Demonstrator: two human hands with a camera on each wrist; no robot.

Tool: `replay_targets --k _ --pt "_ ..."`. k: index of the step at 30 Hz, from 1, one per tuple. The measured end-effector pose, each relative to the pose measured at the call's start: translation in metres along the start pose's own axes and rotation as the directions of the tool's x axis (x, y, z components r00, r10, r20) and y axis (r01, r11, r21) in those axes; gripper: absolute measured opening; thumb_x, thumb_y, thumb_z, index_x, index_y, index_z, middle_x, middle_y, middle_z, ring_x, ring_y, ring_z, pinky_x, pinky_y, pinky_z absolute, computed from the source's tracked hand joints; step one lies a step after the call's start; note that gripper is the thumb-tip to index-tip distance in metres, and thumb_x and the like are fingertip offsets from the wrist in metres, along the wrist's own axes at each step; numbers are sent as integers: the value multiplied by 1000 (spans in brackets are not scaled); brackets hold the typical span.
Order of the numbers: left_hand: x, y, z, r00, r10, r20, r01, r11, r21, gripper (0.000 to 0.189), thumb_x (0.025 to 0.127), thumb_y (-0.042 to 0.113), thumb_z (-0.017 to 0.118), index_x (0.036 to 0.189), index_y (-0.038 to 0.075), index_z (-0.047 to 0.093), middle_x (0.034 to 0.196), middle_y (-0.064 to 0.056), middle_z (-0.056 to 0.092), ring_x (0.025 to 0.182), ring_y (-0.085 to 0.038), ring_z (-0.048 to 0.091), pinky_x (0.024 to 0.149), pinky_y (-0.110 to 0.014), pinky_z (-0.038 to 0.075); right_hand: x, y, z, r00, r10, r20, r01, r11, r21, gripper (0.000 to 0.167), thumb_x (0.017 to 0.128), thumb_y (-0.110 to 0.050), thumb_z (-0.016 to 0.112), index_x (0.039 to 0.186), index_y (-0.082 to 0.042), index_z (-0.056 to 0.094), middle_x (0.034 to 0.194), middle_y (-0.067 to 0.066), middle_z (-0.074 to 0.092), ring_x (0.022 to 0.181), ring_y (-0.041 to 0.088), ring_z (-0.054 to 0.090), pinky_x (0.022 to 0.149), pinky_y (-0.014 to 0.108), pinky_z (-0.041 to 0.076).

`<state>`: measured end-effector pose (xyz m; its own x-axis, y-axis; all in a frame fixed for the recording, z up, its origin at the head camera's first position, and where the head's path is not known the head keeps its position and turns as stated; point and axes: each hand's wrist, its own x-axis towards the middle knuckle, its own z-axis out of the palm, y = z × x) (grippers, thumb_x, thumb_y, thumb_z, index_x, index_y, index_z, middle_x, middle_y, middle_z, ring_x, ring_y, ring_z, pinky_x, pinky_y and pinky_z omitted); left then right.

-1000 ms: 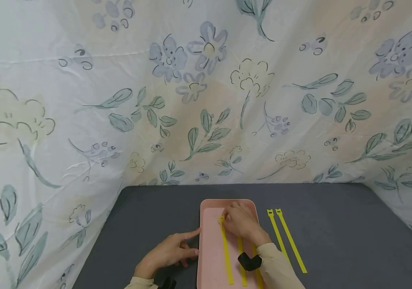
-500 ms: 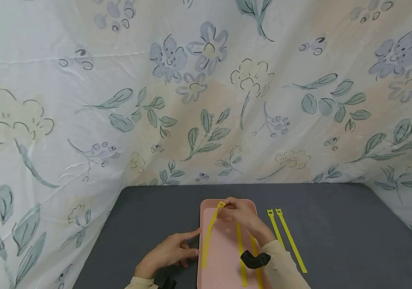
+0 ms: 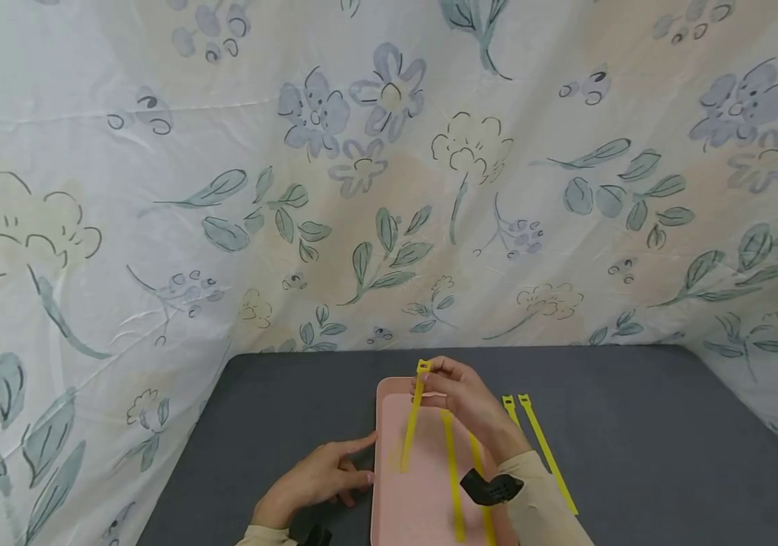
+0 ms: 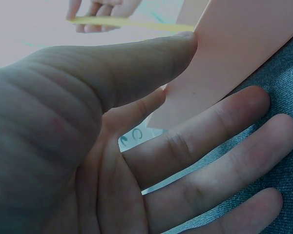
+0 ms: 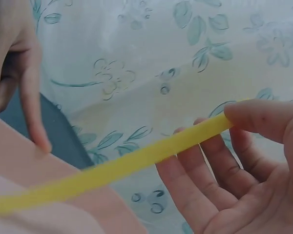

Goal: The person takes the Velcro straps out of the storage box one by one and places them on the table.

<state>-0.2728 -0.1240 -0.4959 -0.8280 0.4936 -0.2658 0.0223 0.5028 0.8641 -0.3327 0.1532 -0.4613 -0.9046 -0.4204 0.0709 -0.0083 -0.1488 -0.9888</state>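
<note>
My right hand (image 3: 467,398) pinches a yellow cable strap (image 3: 412,432) near its slotted head, between thumb and fingers. That strap hangs tilted above the pink tray (image 3: 423,500); in the right wrist view the yellow strap (image 5: 136,161) runs out from under the thumb across the fingers. My left hand (image 3: 317,478) is beside the tray's left side, fingertips touching the rim and the fingers extended. Two more yellow straps lie lengthwise inside the tray, a middle strap (image 3: 453,478) and a right strap (image 3: 483,497), the latter partly hidden by my right arm.
On the dark grey table (image 3: 635,425), right of the tray, lie two yellow straps (image 3: 547,451) side by side; my right forearm covers part of one. A floral-patterned cloth (image 3: 389,189) hangs behind the table and around its sides.
The right hand has lifted the left strap from the tray floor and raised it toward the far rim, its tail swinging free. The left hand has stayed at the tray's edge.
</note>
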Motion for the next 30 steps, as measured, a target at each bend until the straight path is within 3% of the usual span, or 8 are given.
replay_targets --k 5,11,22,30 --pt "-1 0 0 1000 6 1 -6 1000 -1 66 95 26 73 154 17 46 78 -7 73 59 -23 69 53 -33 48 -5 -10 -1 1000 -15 -10 15 1000 -9 14 101 -21 65 109 -11 59 105 1 72 97 18 71 84 41 60" --pt "0 -1 0 1000 23 0 -23 1000 5 65 95 27 72 154 17 46 77 -7 73 59 -22 69 53 -33 49 -12 -24 -2 998 -20 -60 18 999 -40 15 98 -24 68 108 -13 64 105 5 71 97 24 71 73 40 61" --pt "0 2 -4 999 38 15 -38 999 -2 66 96 27 71 155 16 43 84 -8 75 61 -24 70 55 -35 52 -23 -46 -11 988 -47 -148 29 992 -120 17 100 -27 66 111 -14 63 102 -1 71 92 20 74 77 43 61" --pt "-1 -2 -4 999 41 25 -41 999 3 66 96 27 71 155 16 44 85 -7 76 61 -23 70 56 -36 53 -34 -56 -35 976 -37 -217 8 991 -133 18 101 -26 64 113 -13 60 103 -3 71 91 17 74 77 39 61"
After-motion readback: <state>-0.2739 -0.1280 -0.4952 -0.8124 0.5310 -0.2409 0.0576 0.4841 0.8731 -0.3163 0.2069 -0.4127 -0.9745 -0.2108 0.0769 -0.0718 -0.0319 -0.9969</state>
